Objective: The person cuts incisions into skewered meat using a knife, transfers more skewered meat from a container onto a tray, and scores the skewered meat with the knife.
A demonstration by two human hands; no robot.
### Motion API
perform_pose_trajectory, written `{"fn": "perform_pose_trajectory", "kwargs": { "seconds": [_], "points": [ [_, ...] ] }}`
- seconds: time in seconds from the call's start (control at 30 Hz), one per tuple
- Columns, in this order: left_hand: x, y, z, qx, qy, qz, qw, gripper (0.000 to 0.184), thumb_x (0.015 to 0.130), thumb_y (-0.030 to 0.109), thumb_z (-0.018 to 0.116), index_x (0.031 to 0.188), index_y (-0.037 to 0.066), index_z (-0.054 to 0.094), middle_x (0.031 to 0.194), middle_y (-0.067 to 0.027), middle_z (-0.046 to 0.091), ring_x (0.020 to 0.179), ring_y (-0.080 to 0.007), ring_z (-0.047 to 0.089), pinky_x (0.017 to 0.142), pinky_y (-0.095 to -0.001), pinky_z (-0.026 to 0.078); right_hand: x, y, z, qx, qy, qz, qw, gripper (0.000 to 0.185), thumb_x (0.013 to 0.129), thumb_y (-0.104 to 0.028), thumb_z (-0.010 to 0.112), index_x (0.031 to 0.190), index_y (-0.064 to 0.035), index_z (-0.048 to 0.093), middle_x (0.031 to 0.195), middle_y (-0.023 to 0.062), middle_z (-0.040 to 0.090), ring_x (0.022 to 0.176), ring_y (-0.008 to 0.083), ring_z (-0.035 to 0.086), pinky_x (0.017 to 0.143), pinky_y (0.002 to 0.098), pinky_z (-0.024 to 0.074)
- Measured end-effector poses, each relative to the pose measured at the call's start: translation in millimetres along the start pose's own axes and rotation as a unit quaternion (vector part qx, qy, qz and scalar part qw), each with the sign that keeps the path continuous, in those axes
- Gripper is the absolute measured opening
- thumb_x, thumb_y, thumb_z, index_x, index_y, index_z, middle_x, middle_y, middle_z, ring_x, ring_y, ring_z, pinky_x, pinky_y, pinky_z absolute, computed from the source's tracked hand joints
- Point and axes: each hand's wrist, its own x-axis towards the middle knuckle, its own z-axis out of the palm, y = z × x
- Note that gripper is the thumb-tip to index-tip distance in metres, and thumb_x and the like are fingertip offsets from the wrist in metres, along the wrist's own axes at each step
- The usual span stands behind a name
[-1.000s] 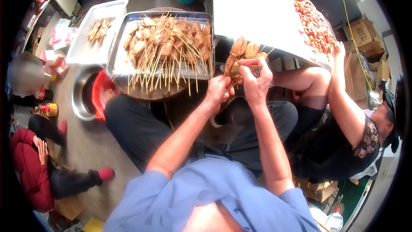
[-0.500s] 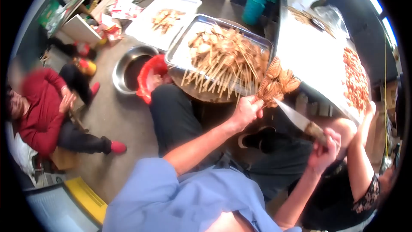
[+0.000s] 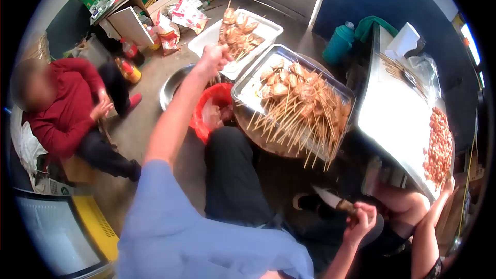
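Note:
My left hand [image 3: 216, 58] is stretched out to the near edge of a white tray [image 3: 198, 46], its fingers closed around the sticks of a brown, scored meat skewer [image 3: 224, 30]. The head of that skewer overlaps other skewered pieces [image 3: 243, 37] lying in the tray. Low at the right, my right hand [image 3: 360, 223] grips a knife [image 3: 330, 197] by its handle, the blade pointing up and left over my lap. A metal tray [image 3: 243, 83] heaped with skewered brown meat [image 3: 299, 95] stands in front of me, its sticks pointing towards me.
A red-lined bucket [image 3: 199, 124] and a steel basin [image 3: 168, 93] stand left of my knee. To the right is a white table [image 3: 382, 108] with small reddish pieces [image 3: 438, 147], where another person's hand [image 3: 447, 188] rests. A person in red [image 3: 67, 108] sits at left.
My left hand has swung forward and left with the meat skewer, from beside the knife to the white tray. My right hand has lowered the knife. The view has shifted left.

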Motion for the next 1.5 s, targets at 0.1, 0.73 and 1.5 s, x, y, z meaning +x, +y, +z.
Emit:
{"fn": "perform_pose_trajectory", "kwargs": {
  "seconds": [0.1,0.73,1.5],
  "points": [
    [66.5,-2.7,-26.3,0.021,0.028,-0.037,0.999,0.017,0.094,0.016,0.049,0.089,0.001,0.055,0.070,-0.0125,0.060,0.042,-0.0073,0.037,0.034,-0.0219,0.024,-8.3,18.8,9.2,-0.039,0.035,0.023,0.998,0.006,0.079,-0.003,0.052,0.085,-0.0057,0.053,0.086,0.0107,0.064,0.048,0.0092,0.049,0.040,0.0177,0.0407],
    [249.1,-58.3,-26.5,0.536,0.168,0.086,0.823,0.038,0.080,0.021,0.054,0.113,0.003,0.061,0.117,-0.0209,0.059,0.107,-0.0353,0.060,0.090,-0.0482,0.047,-8.6,86.7,75.3,-0.252,0.050,0.161,0.953,0.007,0.076,-0.001,0.057,0.082,-0.0041,0.053,0.080,0.0105,0.065,0.053,0.0110,0.052,0.041,0.0227,0.0425],
    [21.4,-85.1,73.2,0.571,-0.118,0.279,0.763,0.025,0.082,0.021,0.058,0.089,-0.003,0.064,0.089,-0.0258,0.065,0.088,-0.0407,0.064,0.079,-0.0480,0.050,-35.3,119.4,69.5,-0.250,-0.028,0.118,0.961,0.005,0.077,-0.005,0.062,0.081,-0.0025,0.061,0.070,0.0064,0.062,0.054,0.0119,0.055,0.051,0.0244,0.0442]
  ]
}}
